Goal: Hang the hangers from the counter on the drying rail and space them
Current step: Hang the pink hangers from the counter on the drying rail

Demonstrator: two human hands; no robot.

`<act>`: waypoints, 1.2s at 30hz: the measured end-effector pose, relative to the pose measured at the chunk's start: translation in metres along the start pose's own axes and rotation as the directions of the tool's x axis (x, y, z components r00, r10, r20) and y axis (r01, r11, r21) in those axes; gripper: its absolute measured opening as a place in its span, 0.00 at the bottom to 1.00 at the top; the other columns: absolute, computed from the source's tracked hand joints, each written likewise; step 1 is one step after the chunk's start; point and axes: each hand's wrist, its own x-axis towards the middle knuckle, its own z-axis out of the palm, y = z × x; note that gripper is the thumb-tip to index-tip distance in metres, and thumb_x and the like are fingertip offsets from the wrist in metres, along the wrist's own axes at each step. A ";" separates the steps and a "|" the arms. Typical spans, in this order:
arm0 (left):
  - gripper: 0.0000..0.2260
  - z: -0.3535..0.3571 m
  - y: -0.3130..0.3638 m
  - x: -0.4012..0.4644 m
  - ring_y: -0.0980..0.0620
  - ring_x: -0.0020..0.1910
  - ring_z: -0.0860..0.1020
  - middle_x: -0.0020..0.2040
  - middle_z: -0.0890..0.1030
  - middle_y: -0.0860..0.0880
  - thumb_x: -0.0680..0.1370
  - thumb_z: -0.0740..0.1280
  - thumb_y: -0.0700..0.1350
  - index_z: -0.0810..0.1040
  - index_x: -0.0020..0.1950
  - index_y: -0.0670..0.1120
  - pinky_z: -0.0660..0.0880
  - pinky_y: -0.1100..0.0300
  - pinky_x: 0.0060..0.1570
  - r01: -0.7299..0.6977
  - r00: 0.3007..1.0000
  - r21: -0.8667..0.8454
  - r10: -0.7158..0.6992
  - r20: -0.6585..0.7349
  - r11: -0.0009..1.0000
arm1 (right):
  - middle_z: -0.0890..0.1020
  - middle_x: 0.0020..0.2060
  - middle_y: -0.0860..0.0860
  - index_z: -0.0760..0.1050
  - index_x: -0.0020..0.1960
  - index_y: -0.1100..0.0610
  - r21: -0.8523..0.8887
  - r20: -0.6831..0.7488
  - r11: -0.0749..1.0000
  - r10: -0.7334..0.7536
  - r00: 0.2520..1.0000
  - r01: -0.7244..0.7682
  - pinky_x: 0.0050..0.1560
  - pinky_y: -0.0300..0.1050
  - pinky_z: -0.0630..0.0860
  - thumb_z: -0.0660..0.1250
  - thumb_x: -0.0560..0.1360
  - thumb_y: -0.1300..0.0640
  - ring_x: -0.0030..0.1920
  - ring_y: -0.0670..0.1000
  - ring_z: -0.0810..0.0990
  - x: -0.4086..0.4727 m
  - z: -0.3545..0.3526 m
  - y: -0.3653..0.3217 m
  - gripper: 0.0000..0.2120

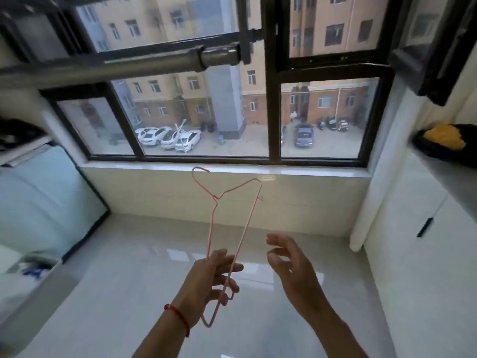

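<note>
Over at the far left, a pale-blue padded panel w/ a dark edge leans along the wall, and some white-and-blue stuff, too blurred to name, lies near its foot. Above it the grey metal drying rail runs from the left edge toward centre, high up in front of the black-framed window; nothing hangs on it. Below the window the white sill and cream tiled wall run across, glossy pale floor beneath.

Centre, near: left hand, red string bracelet at the wrist, grips a thin pink wire hanger near one shoulder end, fingers curled round the wire. Hanger is held up in the air, tilted, hook end pointing away toward the sill, well below the rail.

Just right of it, right hand hovers apart from the hanger, fingers loosely spread, holding nothing.

Far right: white cabinet w/ a black handle, and on its top a black bundle w/ a yellow cloth in it.
</note>
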 end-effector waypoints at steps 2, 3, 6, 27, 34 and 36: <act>0.23 -0.049 -0.006 -0.018 0.41 0.43 0.84 0.54 0.87 0.45 0.84 0.57 0.58 0.81 0.61 0.41 0.78 0.55 0.32 -0.001 0.997 -0.036 -0.002 -0.078 0.999 | 0.78 0.56 0.32 0.72 0.60 0.38 0.022 0.078 1.000 -0.012 0.997 0.010 0.54 0.40 0.80 0.62 0.75 0.44 0.57 0.39 0.78 0.001 0.043 -0.014 0.14; 0.25 -0.074 -0.009 -0.029 0.40 0.43 0.84 0.53 0.87 0.44 0.84 0.55 0.59 0.82 0.61 0.41 0.78 0.54 0.32 0.001 0.993 -0.055 -0.007 -0.118 0.998 | 0.78 0.55 0.33 0.73 0.60 0.38 0.030 0.115 0.999 -0.018 0.993 0.015 0.54 0.42 0.81 0.62 0.75 0.45 0.56 0.40 0.79 0.001 0.066 -0.021 0.13; 0.30 -0.152 -0.018 -0.060 0.39 0.43 0.84 0.51 0.88 0.43 0.85 0.50 0.61 0.83 0.59 0.40 0.79 0.54 0.33 0.010 0.978 -0.107 -0.032 -0.206 0.994 | 0.79 0.55 0.34 0.76 0.58 0.41 0.051 0.197 0.998 -0.038 0.980 0.028 0.56 0.45 0.81 0.62 0.74 0.45 0.55 0.39 0.79 -0.002 0.145 -0.049 0.13; 0.18 -0.613 0.044 -0.131 0.42 0.39 0.75 0.50 0.87 0.39 0.83 0.58 0.49 0.83 0.53 0.38 0.72 0.57 0.28 -0.203 0.869 0.051 0.204 -0.451 0.978 | 0.82 0.53 0.38 0.78 0.56 0.43 0.238 0.367 0.952 -0.274 0.889 0.195 0.54 0.50 0.81 0.61 0.75 0.46 0.53 0.45 0.81 0.040 0.577 -0.218 0.12; 0.24 -0.701 0.101 -0.109 0.42 0.39 0.78 0.49 0.87 0.40 0.86 0.52 0.53 0.80 0.49 0.37 0.75 0.58 0.31 -0.188 0.828 0.157 0.242 -0.506 0.970 | 0.82 0.51 0.44 0.79 0.56 0.44 0.324 0.381 0.926 -0.314 0.870 0.192 0.48 0.42 0.79 0.58 0.75 0.50 0.50 0.45 0.82 0.098 0.644 -0.253 0.14; 0.24 -0.723 0.117 -0.103 0.45 0.38 0.78 0.49 0.88 0.40 0.87 0.52 0.53 0.80 0.50 0.38 0.76 0.58 0.30 -0.201 0.810 0.168 0.260 -0.526 0.965 | 0.83 0.50 0.46 0.79 0.56 0.45 0.332 0.382 0.922 -0.325 0.865 0.200 0.46 0.41 0.79 0.58 0.75 0.49 0.50 0.46 0.82 0.111 0.660 -0.258 0.14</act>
